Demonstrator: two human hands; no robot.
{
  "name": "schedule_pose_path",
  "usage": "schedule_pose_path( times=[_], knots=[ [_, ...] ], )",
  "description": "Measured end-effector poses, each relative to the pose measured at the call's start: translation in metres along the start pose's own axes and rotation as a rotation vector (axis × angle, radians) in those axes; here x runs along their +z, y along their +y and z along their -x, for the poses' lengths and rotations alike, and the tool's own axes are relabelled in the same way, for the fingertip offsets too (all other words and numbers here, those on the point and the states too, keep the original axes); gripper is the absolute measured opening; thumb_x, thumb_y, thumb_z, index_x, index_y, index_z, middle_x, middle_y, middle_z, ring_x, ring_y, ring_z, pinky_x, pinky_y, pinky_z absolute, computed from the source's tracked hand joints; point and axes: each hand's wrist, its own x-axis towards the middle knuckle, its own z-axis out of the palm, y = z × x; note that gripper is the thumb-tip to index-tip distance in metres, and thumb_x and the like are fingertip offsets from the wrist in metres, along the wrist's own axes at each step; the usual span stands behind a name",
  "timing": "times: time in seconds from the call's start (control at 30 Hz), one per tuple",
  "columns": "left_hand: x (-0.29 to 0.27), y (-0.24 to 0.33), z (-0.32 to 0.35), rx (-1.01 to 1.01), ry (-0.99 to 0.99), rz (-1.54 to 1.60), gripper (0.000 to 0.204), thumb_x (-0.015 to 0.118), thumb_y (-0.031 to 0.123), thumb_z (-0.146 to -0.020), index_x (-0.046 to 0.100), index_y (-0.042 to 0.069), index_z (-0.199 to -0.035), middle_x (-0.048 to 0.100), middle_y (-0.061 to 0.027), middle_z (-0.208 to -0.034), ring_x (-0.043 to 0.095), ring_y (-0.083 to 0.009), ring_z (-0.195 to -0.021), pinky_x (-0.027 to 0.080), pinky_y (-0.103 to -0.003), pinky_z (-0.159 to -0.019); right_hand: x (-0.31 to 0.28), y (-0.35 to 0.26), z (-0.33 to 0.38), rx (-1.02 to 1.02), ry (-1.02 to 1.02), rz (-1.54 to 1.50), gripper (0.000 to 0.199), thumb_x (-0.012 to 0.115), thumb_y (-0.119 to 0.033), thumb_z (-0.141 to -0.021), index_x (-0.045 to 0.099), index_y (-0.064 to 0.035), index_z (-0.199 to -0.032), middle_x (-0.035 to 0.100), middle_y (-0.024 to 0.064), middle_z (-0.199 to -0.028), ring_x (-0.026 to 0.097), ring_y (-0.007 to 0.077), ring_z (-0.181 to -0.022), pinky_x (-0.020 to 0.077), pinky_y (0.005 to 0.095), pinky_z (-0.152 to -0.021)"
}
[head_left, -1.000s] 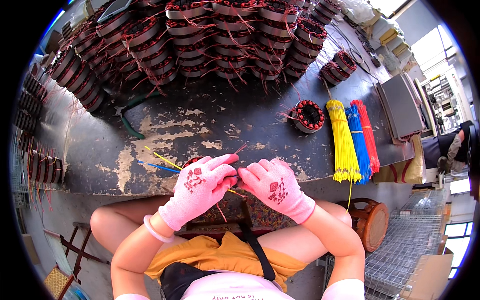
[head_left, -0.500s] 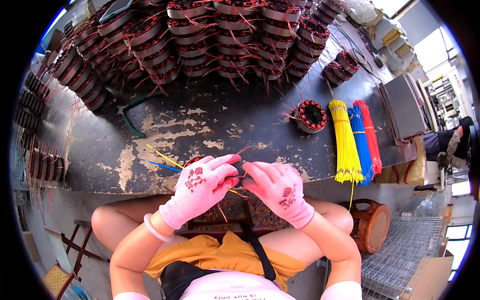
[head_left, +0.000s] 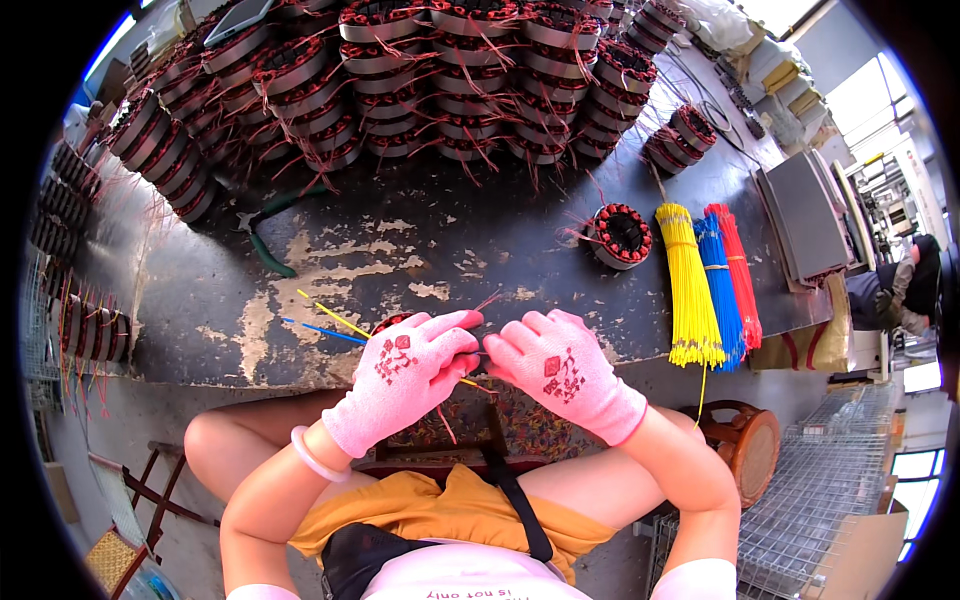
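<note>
Both my hands wear pink printed gloves and meet at the table's near edge. Beneath my left hand [head_left: 408,365] a wound motor stator [head_left: 390,323] shows only its red rim; the rest is hidden. My left fingers are closed on wire near the fingertips. A yellow wire [head_left: 335,312] and a blue wire [head_left: 322,330] stick out to the left, and a yellow end pokes out below the fingers. My right hand [head_left: 555,370] is curled, its fingertips pinched on a thin wire that spans the small gap to my left hand.
Several stacks of wound stators [head_left: 465,90] line the table's far side. Green-handled pliers [head_left: 268,235] lie at left. One stator [head_left: 620,237] sits right of centre, beside bundles of yellow wires [head_left: 690,290], blue wires [head_left: 720,290] and red wires [head_left: 738,275]. A wooden stool [head_left: 745,455] stands at right.
My right hand has shifted slightly right and turned, its fingers more curled, widening the gap between the hands. My left hand stays nearly in place.
</note>
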Motion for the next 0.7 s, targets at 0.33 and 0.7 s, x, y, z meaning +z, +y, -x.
schedule_pose_path(
  times=[0.33,0.7],
  knots=[
    [0.001,0.000,0.002,-0.020,0.007,0.035,0.014,0.073,0.009,-0.083,0.069,0.008,-0.096,0.071,-0.0064,-0.126,0.068,-0.0305,-0.091,0.055,-0.042,-0.084,0.023,-0.020,0.005,0.912,-0.141,-1.546,0.024,0.065,-0.028,-0.100,0.070,-0.0046,-0.101,0.070,0.0000,-0.086,0.061,0.0105,-0.068,0.0442,0.0246,-0.058],
    [0.004,0.000,0.002,-0.039,0.015,0.068,0.012,0.071,0.012,-0.087,0.070,0.006,-0.098,0.072,-0.0083,-0.124,0.068,-0.0328,-0.101,0.055,-0.043,-0.089,0.007,-0.023,0.008,0.057,0.225,0.140,0.026,0.070,-0.024,-0.086,0.067,-0.0130,-0.109,0.058,-0.0018,-0.092,0.062,0.0151,-0.082,0.0487,0.0326,-0.070]
  ],
)
